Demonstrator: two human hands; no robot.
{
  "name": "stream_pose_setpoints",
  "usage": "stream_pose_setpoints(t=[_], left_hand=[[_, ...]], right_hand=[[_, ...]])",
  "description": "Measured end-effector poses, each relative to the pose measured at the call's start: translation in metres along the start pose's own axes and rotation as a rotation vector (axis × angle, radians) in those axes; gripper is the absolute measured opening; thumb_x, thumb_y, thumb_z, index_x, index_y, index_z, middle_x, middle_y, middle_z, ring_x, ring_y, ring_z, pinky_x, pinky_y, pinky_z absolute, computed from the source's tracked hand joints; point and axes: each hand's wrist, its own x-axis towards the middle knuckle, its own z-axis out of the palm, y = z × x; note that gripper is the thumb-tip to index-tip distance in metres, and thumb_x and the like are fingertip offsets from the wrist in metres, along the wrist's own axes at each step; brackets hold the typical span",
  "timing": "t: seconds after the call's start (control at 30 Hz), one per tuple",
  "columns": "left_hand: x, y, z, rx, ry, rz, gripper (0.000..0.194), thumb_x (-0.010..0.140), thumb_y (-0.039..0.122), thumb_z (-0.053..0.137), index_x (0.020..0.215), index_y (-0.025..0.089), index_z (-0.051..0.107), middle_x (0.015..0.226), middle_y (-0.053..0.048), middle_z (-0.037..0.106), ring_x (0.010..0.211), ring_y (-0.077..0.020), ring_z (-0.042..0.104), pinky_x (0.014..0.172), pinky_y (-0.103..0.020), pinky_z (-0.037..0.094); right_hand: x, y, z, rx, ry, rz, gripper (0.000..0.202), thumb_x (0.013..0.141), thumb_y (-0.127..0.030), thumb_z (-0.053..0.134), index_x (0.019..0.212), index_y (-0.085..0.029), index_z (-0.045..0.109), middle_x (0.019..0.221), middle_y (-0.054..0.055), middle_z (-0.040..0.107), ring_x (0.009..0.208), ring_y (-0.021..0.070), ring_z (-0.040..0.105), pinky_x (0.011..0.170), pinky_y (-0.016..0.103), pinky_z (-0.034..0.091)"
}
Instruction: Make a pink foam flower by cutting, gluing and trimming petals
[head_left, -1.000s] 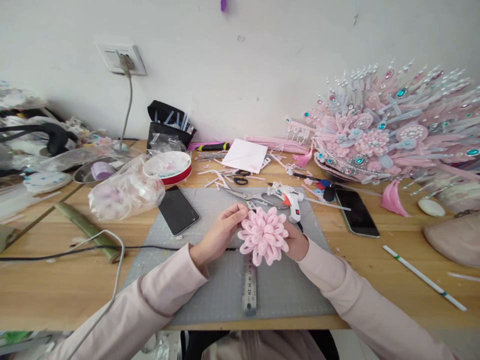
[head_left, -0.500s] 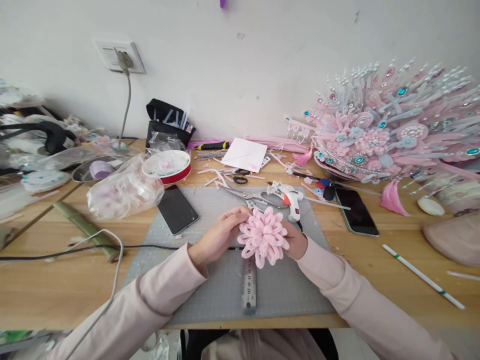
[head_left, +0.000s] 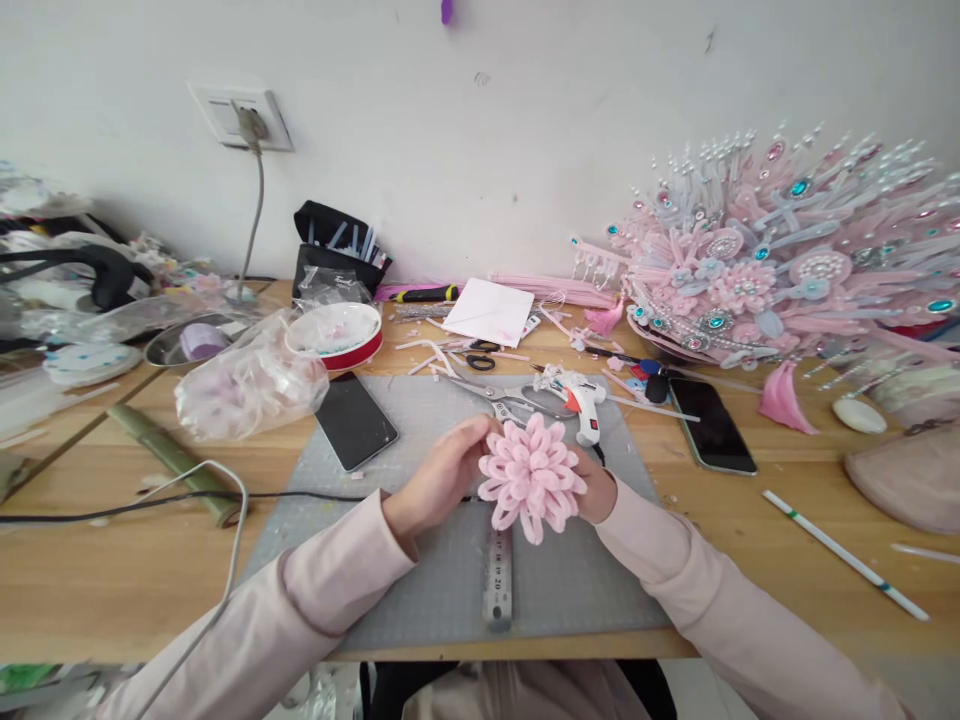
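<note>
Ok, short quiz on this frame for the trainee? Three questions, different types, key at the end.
1. The looped flower between the left hand and the right hand is: A) blue, B) pink, C) yellow?
2. True or false, of the wall socket: nothing is plugged in.
3. Fill in: the metal ruler lies on the grey cutting ___.

Key: 1 B; 2 false, a plug is in; 3 mat.

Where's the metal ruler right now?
In the head view, the metal ruler lies low and near centre on the gray cutting mat, between the forearms, its far end hidden by the pink flower.
</note>
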Motion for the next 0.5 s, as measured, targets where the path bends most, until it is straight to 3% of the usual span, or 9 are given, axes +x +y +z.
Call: stream_pose_setpoints(t=[0.13, 0.33, 0.5], left_hand=[[0.004, 0.004, -0.004, 0.125, -0.013, 0.029, 0.030, 0.073, 0.045, 0.058, 0.068, 0.015, 0.058, 0.067, -0.001, 0.053, 0.063, -0.0131, 0.046, 0.060, -0.024, 0.036], [0.002, 0.004, -0.004, 0.158, -0.057, -0.045, 0.021, 0.069, 0.033, 0.064, 0.064, 0.015, 0.057, 0.064, 0.001, 0.051, 0.058, -0.0103, 0.044, 0.055, -0.022, 0.032], [0.001, 0.005, -0.002, 0.127, -0.044, -0.048, 0.016, 0.072, 0.028, 0.061, 0.063, 0.015, 0.056, 0.063, 0.002, 0.050, 0.058, -0.0098, 0.043, 0.056, -0.022, 0.032]], right_hand=[[-0.001, -0.003, 0.000, 0.048, -0.058, -0.037, 0.043, 0.066, -0.065, 0.056, 0.063, -0.023, 0.065, 0.061, 0.001, 0.061, 0.060, 0.0170, 0.056, 0.062, 0.032, 0.049], [0.000, 0.002, -0.001, 0.068, -0.117, -0.008, 0.034, 0.068, -0.055, 0.062, 0.063, -0.021, 0.064, 0.061, -0.001, 0.059, 0.061, 0.0154, 0.054, 0.058, 0.029, 0.046], [-0.001, 0.011, -0.006, 0.077, -0.148, 0.069, 0.039, 0.069, -0.058, 0.060, 0.070, -0.019, 0.065, 0.072, 0.002, 0.063, 0.070, 0.0174, 0.057, 0.064, 0.031, 0.048]])
